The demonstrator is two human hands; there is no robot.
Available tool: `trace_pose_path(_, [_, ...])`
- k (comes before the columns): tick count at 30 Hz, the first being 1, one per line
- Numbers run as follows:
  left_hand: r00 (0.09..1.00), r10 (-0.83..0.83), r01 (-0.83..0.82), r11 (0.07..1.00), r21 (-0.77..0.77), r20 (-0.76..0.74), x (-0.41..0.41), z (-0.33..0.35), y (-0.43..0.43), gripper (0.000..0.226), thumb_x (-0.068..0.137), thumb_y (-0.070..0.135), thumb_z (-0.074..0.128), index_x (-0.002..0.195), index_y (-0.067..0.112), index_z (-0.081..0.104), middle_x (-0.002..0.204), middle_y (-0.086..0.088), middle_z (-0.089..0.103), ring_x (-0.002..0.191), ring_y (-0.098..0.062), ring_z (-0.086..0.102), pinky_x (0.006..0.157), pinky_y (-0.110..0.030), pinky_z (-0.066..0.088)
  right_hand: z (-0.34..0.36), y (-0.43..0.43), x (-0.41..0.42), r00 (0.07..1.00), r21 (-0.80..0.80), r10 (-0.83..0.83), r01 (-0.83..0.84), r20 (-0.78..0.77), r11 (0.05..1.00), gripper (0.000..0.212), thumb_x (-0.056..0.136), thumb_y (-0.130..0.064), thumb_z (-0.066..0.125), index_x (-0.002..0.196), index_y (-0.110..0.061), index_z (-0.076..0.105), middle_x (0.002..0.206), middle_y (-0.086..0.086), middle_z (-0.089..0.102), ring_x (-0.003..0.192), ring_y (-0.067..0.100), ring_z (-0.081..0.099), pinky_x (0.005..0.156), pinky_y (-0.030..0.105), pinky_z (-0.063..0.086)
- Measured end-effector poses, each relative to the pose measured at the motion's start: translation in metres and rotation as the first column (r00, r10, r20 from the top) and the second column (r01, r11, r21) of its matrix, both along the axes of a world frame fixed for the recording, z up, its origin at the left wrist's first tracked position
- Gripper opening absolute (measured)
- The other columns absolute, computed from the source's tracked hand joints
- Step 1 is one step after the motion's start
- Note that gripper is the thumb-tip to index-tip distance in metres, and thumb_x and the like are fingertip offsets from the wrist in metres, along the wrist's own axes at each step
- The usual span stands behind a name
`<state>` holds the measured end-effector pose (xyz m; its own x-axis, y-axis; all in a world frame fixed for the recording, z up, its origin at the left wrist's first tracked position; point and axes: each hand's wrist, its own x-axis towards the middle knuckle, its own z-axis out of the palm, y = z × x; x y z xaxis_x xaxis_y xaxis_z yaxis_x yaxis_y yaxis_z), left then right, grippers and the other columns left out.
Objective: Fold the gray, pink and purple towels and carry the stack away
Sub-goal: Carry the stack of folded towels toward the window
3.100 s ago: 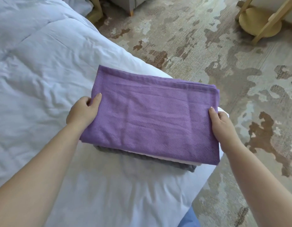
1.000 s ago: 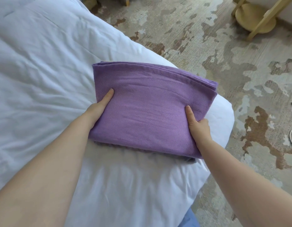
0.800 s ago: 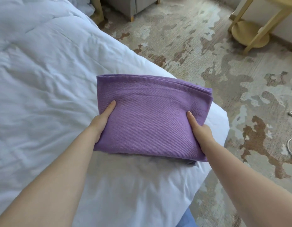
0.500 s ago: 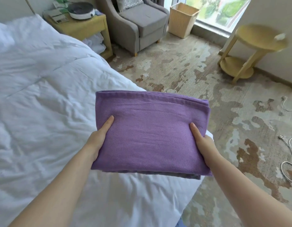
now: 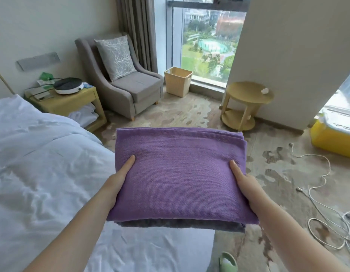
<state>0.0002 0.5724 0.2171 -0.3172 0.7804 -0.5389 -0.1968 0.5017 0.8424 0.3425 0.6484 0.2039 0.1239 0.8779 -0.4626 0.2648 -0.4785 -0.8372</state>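
Observation:
A folded towel stack is held up in the air in front of me, above the corner of the bed. The purple towel (image 5: pixel 180 173) lies on top. Under its near edge a strip of the gray towel (image 5: pixel 182 227) shows. The pink towel is hidden between them. My left hand (image 5: pixel 119 179) grips the stack's left side, thumb on top and fingers underneath. My right hand (image 5: pixel 242 179) grips the right side the same way.
The white bed (image 5: pixel 42 173) fills the left. Ahead stand a yellow nightstand (image 5: pixel 72 103), a gray armchair (image 5: pixel 123 83), a wicker bin (image 5: pixel 178 81) and a round yellow side table (image 5: pixel 246 103). White cables (image 5: pixel 327 203) trail over the carpet at right, near a yellow box (image 5: pixel 333 138). A green slipper (image 5: pixel 228 263) lies below.
The stack has been lifted off the bed and held out in both hands. My view has tilted up from the bed to the room ahead.

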Motion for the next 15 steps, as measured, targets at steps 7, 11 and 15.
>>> trace_pose_path(7, [0.998,-0.052,0.053,0.999,-0.005,0.041,0.109,0.008,0.150,0.099,0.034,0.076,0.079,0.120,0.030,0.060,0.114,-0.004,0.068,0.101,-0.032,0.065,0.098,-0.048,0.047,0.026,0.132,0.117,1.000,0.041,0.009,-0.008,-0.020,0.999,0.067,0.061,-0.076,0.064,0.092,-0.016,0.070,0.080,-0.001,0.074,0.072,0.019,0.070,0.058,0.025,0.048])
trace_pose_path(11, [0.996,-0.082,0.082,0.997,0.015,0.039,0.154,0.028,0.220,0.077,0.036,0.072,0.079,0.100,0.032,0.066,0.085,0.002,0.076,0.076,-0.025,0.073,0.068,-0.034,0.053,0.052,0.201,0.171,0.987,0.068,0.132,-0.126,-0.087,0.990,0.072,0.047,-0.067,0.078,0.097,-0.015,0.072,0.084,-0.001,0.076,0.073,0.015,0.073,0.053,0.020,0.053])
trace_pose_path(15, [0.999,-0.032,0.032,0.999,-0.012,-0.013,0.177,0.044,0.277,0.072,0.032,0.072,0.078,0.090,0.033,0.063,0.092,-0.004,0.073,0.084,-0.030,0.069,0.067,-0.033,0.050,0.058,0.257,0.194,0.981,0.067,0.137,-0.129,-0.137,0.989,0.072,0.049,-0.065,0.079,0.101,-0.015,0.070,0.087,-0.001,0.076,0.076,0.016,0.073,0.060,0.022,0.053])
